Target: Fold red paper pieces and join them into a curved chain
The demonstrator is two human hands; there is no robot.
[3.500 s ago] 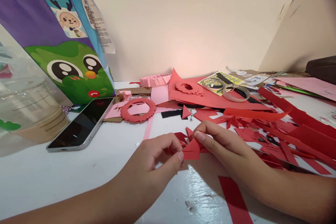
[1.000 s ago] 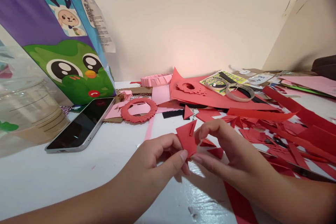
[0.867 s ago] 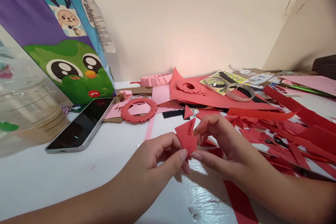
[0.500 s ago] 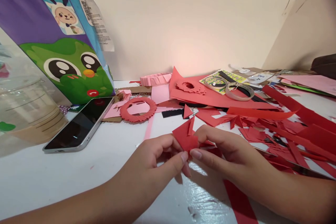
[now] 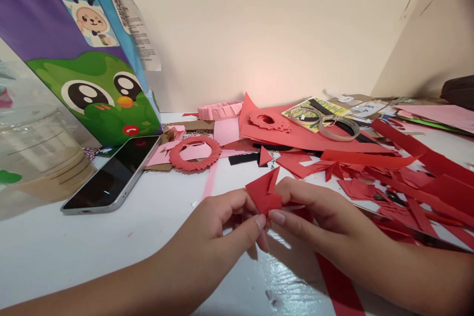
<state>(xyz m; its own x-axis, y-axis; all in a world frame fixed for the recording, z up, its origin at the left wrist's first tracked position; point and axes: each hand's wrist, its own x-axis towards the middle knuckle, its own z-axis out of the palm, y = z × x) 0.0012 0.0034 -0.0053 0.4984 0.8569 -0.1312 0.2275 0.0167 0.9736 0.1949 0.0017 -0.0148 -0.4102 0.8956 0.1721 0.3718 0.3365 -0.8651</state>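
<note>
Tabletop: red paper piece [image 5: 263, 193] betw. both grips.

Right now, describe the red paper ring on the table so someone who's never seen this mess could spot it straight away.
Start at the big purple bag with the green owl face, then drop to the phone lying flat at its foot. Just right of the phone lies the red paper ring. Unlike the loose red strips and triangles around it, it is a closed circle with a pleated, toothed edge and a hollow middle.
</note>
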